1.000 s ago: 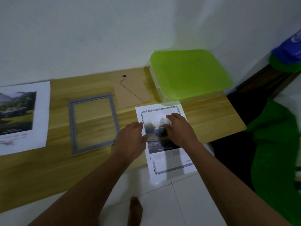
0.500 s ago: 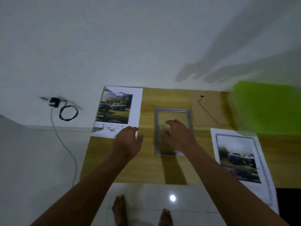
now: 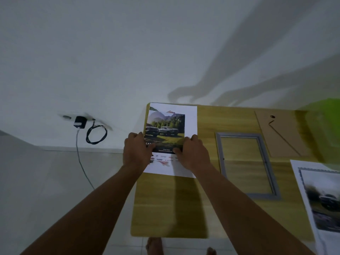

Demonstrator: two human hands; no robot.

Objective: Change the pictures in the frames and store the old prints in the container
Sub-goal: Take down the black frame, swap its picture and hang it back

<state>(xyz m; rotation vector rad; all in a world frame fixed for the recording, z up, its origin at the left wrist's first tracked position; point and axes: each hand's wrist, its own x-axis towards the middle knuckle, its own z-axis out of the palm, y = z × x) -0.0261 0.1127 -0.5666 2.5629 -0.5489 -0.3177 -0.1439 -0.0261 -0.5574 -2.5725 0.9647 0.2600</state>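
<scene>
A white plastered wall [image 3: 165, 43] fills the upper half of the view, with the shadows of two arms cast across it. Below it runs a low, yellow-brown wooden surface [image 3: 165, 208] with rounded corners, standing on a pale tiled floor [image 3: 46, 181].

Both bare forearms reach forward from the bottom corners and converge on the surface's far left corner. There lies the white paper print of two off-road cars before a forest and mountains [image 3: 165, 126]. Its long axis runs away from the person, with the picture's top at the wall and its lower edge nearest the person.

The left hand [image 3: 137, 152] is knuckles up at the print's left edge, with its fingers curled over that edge. The right hand [image 3: 192, 153] holds the right edge likewise, and its thumb lies flat on the dark caption strip. So both hands grip the sheet's lower half.

Just right of the print is the empty grey rectangular picture frame [image 3: 239, 134], lying flat with its long axis parallel to the print's. Beyond the frame rests the brown cardboard backing board [image 3: 287, 137].

A second print with a decorative grey border [image 3: 322, 199] overhangs the near right side. The blurred lime-green plastic container [image 3: 325, 122] sits at the far right.

A black plug-in charger [image 3: 79, 122] with a looped cable [image 3: 96, 134] hangs on the wall to the left. Bare toes [image 3: 154, 245] show at the bottom.
</scene>
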